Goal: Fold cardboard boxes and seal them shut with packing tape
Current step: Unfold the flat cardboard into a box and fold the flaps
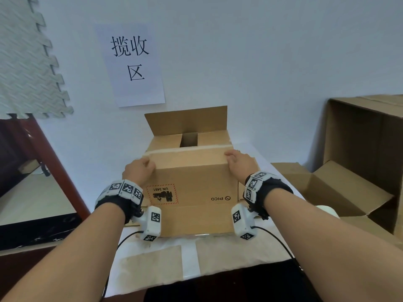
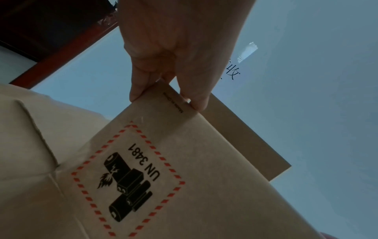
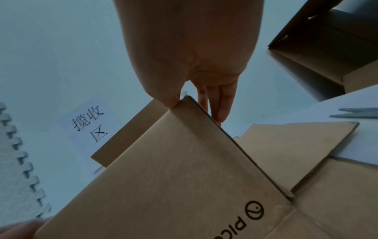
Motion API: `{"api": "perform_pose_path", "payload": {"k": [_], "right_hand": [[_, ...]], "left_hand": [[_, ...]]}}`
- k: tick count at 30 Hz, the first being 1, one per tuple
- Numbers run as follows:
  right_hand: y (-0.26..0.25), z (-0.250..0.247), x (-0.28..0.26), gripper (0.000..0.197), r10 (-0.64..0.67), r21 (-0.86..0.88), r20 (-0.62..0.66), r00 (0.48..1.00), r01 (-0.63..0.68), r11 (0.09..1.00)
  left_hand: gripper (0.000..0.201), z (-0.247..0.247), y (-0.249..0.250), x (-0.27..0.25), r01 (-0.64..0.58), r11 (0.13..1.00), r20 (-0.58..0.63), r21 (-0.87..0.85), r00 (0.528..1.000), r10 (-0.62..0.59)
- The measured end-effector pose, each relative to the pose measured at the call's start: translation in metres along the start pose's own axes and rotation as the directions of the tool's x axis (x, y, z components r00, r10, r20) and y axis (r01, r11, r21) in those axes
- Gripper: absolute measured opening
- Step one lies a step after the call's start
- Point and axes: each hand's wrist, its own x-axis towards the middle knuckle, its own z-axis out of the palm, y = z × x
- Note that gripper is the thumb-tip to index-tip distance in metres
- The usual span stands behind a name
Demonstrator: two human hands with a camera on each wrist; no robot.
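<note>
We see the cardboard box (image 1: 192, 182) dead centre on the table (image 1: 218, 253), right in front of us. Left hand (image 1: 139, 168) pinches the near flap's (image 1: 187, 158) left corner, right hand (image 1: 239, 161) pinches its right corner. Flap's long axis runs left-right, both hands equally near. Far flap (image 1: 185, 122) stands up behind, apart, so we judge it folds down next.

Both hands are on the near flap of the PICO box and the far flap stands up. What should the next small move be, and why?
Probably press the near flap flat, then bring the far flap down to meet it. The left hand and right hand grip the near flap's corners, it is nearly level, the side flaps already lie inside, and a gap into the box remains open.
</note>
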Motion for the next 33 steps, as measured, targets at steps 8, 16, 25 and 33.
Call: {"api": "perform_pose_path", "payload": {"k": [8, 16, 25, 33], "right_hand": [[-0.024, 0.001, 0.017, 0.057, -0.13, -0.545, 0.249, 0.96, 0.249, 0.8], [-0.053, -0.014, 0.033, 0.041, -0.112, -0.586, 0.424, 0.899, 0.367, 0.722], [-0.039, -0.024, 0.036, 0.055, -0.17, -0.552, 0.444, 0.88, 0.418, 0.722], [-0.038, -0.023, 0.04, 0.062, -0.129, -0.509, 0.348, 0.928, 0.303, 0.806]], "left_hand": [[0.019, -0.008, -0.002, -0.012, -0.053, 0.994, 0.047, 0.094, 0.998, 0.048], [0.057, -0.025, 0.031, 0.039, -0.144, 0.928, 0.241, 0.345, 0.969, 0.061], [0.082, -0.037, 0.094, 0.105, -0.17, 0.967, -0.028, 0.188, 0.984, 0.178], [0.038, -0.036, 0.099, 0.1, -0.203, 0.904, 0.118, 0.375, 0.978, 0.17]]}}
